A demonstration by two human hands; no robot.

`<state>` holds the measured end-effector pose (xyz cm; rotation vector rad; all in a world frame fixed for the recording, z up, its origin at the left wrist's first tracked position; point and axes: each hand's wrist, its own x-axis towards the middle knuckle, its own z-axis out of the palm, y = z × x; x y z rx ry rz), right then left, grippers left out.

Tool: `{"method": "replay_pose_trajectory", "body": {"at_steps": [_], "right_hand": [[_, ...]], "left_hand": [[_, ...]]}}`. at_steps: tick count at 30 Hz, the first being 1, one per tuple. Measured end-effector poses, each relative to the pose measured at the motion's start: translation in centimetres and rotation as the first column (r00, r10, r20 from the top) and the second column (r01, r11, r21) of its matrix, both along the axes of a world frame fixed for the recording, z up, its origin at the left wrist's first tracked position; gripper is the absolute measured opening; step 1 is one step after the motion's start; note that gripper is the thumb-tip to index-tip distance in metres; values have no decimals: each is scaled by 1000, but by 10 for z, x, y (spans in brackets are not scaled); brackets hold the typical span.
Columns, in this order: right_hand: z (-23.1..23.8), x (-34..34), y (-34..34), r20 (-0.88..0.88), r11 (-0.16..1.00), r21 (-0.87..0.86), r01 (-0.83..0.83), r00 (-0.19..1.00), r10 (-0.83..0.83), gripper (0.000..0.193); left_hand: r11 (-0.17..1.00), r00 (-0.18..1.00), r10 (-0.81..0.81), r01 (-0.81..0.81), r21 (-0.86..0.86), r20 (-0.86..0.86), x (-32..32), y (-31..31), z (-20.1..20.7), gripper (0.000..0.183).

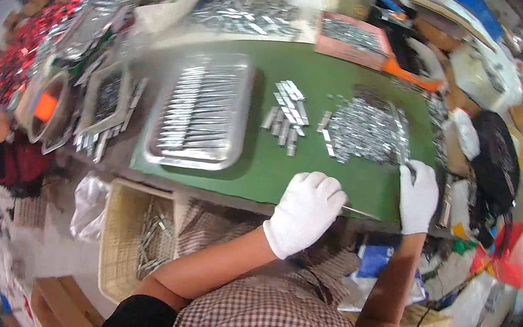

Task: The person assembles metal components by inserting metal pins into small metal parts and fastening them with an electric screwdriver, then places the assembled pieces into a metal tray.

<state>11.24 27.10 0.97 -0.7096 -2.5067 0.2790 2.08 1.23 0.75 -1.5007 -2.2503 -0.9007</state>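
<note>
My left hand [306, 213], in a white knit glove, is closed in a fist above the table's front edge. A thin metal rod [361, 213] sticks out of it to the right. My right hand [418, 198], gloved too, reaches to the right edge of a heap of small shiny metal pieces [363, 130]. Its thumb and forefinger curl together there; what they hold, if anything, is too small to make out. Left of the heap lie two clusters of short flat metal pieces [291, 104]. A metal tray [240, 104] farther left holds slim metal pieces in neat rows.
Everything rests on a green tabletop [259, 183]. At the back are a pink box [350, 55] of metal parts and a white sheet [168, 16] bearing more. A yellow basket [117, 237] stands below the front edge. A person [0, 147] sits at the far left.
</note>
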Motion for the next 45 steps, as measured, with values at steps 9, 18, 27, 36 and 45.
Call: {"method": "replay_pose_trajectory", "body": {"at_steps": [9, 18, 27, 36, 45], "right_hand": [[-12, -22, 21, 206, 984, 107, 145, 965, -164, 15], [-9, -24, 13, 175, 987, 111, 113, 976, -131, 14], [-9, 6, -1, -194, 927, -372, 57, 971, -137, 15], [-1, 19, -68, -186, 925, -185, -332, 936, 299, 19], [-2, 31, -64, -154, 931, -220, -292, 953, 263, 10]], "left_hand": [[861, 882, 458, -471, -195, -110, -92, -178, 58, 15], [822, 838, 427, -203, -533, 339, -152, -221, 69, 21], [745, 849, 475, -247, -620, 232, -151, -211, 71, 22], [976, 981, 186, -177, -130, 62, -67, -74, 50, 14], [884, 892, 440, -451, -125, -105, -57, -19, 2, 30]]}}
